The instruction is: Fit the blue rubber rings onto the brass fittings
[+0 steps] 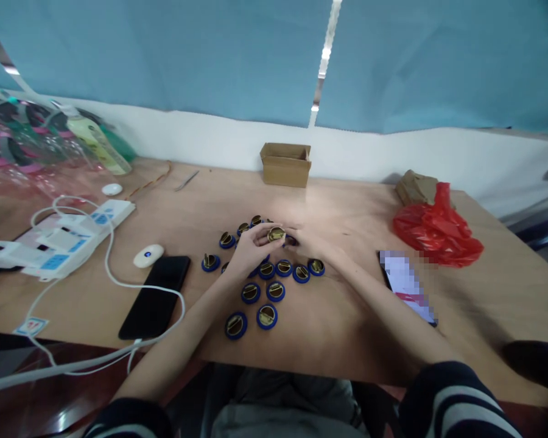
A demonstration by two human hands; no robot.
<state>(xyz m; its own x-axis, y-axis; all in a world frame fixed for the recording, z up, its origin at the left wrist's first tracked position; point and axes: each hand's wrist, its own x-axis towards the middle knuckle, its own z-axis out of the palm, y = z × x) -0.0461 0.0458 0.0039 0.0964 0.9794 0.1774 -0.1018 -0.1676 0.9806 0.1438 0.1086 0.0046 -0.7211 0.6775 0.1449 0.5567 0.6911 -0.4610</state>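
My left hand (254,244) is closed on a round pin badge (276,233), its gold-coloured back with the clasp turned up, thumb along the near edge. My right hand (305,238) is close against its right side; the fingertips are blurred and partly hidden, so whether they grip it I cannot make out. Under the right fingers shows a dark round piece. Around and in front of my hands lie several more badges with blue rims and gold backs, among them one badge (267,316) near the front and another badge (210,262) at the left.
An open cardboard box (285,167) stands by the wall. To the right are a red plastic bag (438,234) and a lit phone (406,289). On the left lie a black phone (155,298), a white power strip (73,240) with cables, and several plastic bottles (41,143).
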